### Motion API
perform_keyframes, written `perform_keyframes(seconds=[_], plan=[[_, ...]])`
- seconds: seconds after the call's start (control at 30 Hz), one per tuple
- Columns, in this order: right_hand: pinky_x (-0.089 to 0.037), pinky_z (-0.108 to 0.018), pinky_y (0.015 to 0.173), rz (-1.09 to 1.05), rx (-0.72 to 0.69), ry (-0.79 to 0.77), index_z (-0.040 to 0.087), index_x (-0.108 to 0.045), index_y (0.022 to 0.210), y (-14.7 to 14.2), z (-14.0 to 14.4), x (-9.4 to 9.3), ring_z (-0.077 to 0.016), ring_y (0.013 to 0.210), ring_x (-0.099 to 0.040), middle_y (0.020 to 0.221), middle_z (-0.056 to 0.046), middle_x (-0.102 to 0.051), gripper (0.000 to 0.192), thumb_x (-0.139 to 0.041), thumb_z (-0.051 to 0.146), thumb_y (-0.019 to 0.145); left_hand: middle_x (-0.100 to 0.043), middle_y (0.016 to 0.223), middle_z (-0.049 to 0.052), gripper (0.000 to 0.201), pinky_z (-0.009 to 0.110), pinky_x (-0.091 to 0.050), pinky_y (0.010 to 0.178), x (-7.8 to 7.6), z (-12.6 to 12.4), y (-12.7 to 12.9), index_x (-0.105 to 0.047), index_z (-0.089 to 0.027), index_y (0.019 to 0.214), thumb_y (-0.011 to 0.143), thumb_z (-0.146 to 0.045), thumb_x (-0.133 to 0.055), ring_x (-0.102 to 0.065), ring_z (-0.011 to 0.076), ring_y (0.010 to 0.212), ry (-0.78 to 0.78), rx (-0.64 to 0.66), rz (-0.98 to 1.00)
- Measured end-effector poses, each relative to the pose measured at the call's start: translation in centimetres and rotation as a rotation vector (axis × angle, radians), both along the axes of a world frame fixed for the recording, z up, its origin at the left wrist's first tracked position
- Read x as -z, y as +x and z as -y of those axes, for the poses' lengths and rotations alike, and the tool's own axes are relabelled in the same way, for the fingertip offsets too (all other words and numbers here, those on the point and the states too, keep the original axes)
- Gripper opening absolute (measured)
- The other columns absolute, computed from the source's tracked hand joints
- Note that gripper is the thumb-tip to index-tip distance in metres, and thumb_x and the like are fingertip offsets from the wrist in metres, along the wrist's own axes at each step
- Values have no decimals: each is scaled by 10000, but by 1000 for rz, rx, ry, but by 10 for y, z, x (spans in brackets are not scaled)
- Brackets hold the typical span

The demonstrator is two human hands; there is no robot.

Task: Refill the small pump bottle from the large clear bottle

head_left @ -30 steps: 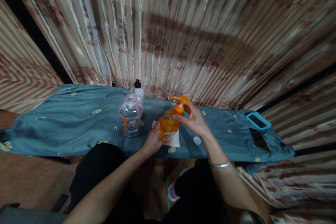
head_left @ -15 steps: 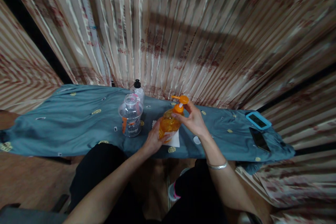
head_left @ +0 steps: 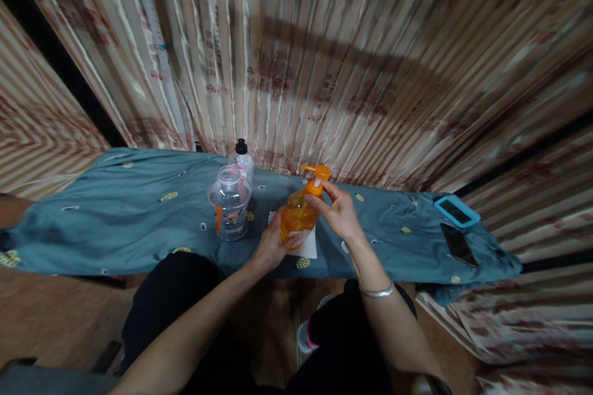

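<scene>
A clear pump bottle (head_left: 296, 217) with amber liquid and an orange pump head (head_left: 319, 173) tilts to the right over the cloth. My left hand (head_left: 272, 245) is wrapped round the lower left of its body. The fingers of my right hand (head_left: 337, 205) close on the orange collar below the pump head. Under the bottle lies a white sheet of paper (head_left: 309, 248), partly covered. Left of my hands stands a clear, wide plastic bottle (head_left: 231, 213) without a cap. Just behind it is a bottle with a black cap (head_left: 241, 154).
A blue-green cloth (head_left: 134, 216) covers the narrow table. To the right lie a blue-framed device (head_left: 456, 211) and a dark phone (head_left: 458, 245). A small white disc (head_left: 344, 247) sits beside my right wrist. A pleated curtain (head_left: 296, 62) hangs behind.
My right hand has shifted slightly left and down, from near the pump head onto the collar. The pump head has moved a little left. My left hand keeps its hold on the bottle.
</scene>
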State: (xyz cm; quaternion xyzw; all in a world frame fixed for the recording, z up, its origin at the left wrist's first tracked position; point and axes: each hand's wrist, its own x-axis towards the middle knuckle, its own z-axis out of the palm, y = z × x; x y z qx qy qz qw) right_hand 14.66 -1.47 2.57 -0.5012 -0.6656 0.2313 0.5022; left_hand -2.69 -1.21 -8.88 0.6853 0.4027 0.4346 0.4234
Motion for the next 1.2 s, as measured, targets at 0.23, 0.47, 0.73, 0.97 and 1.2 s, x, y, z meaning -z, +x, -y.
perform_keyframes(seconds=[0.23, 0.47, 0.73, 0.97, 1.2], plan=[[-472, -412, 987, -48, 145, 45, 166, -736, 1059, -15, 6, 0, -303, 1083, -646, 1086, -87, -709, 418, -728, 518, 833, -587, 1449, 162, 788, 537, -415, 1187, 3, -1, 3, -390, -170, 1467, 773, -240, -757, -560, 328, 1363, -32, -12, -29], [-441, -432, 1081, -34, 228, 121, 119, -738, 1113, -21, 7, 6, -304, 1172, -615, 1204, -120, -678, 471, -695, 520, 870, -587, 1457, 138, 776, 519, -405, 1198, 0, -1, 2, -413, -198, 1453, 754, -191, -750, -557, 321, 1369, -7, -10, -24], [-402, -429, 1141, -122, 134, 59, 98, -529, 1401, -11, 13, 23, -280, 1302, -542, 1398, -135, -573, 704, -708, 529, 873, -595, 1435, 137, 938, 510, -473, 1136, -11, 1, -2, -289, -230, 1518, 735, -273, -805, -625, 311, 1291, -51, 27, -25], [-327, -478, 1189, 85, 393, -288, -48, -515, 1412, 9, 32, 92, -334, 1367, -479, 1440, -209, -519, 592, -418, 364, 999, -488, 1534, 195, 1045, 535, -396, 1187, -9, -6, 4, -297, -194, 1522, 670, -368, -876, -531, 339, 1384, 13, 5, 47], [-326, -395, 1157, 364, 362, -557, -124, -395, 1477, -10, 38, 109, -394, 1396, -426, 1475, -294, -436, 610, -588, 4, 912, -672, 1320, 116, 796, 471, -484, 1098, -10, -12, 13, -506, -191, 1349, 659, -350, -871, -639, 307, 1245, 1, 11, 130]])
